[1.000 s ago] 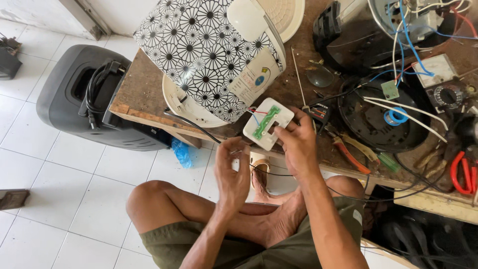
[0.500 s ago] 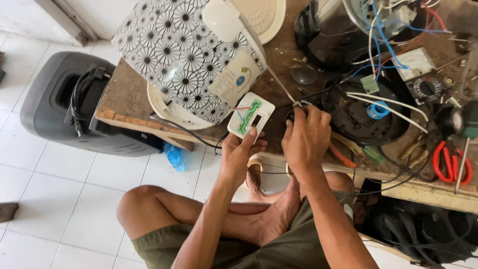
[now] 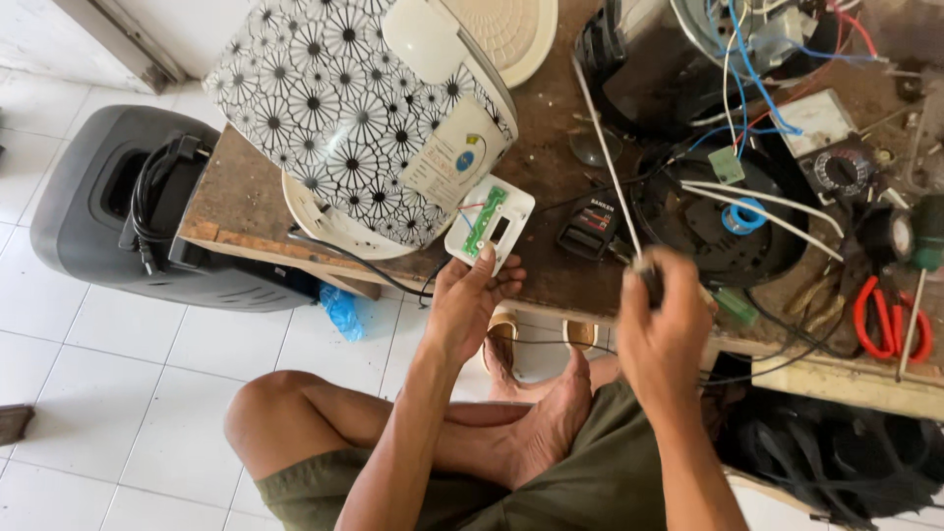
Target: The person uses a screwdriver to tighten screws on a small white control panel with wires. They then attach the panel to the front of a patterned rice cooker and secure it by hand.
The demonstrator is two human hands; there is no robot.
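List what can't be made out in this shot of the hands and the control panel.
- Head view: the tool in the right hand is motion-blurred and wrapped by the fingers; only a thin rod shows.
- The white control panel: lower edge covered by the left hand; its parts too small.
- The patterned rice cooker: top cut off by the frame edge.

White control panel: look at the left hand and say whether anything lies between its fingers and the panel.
Nothing visible does. The left hand already touches the white control panel from below, with its fingers directly on the lower edge.
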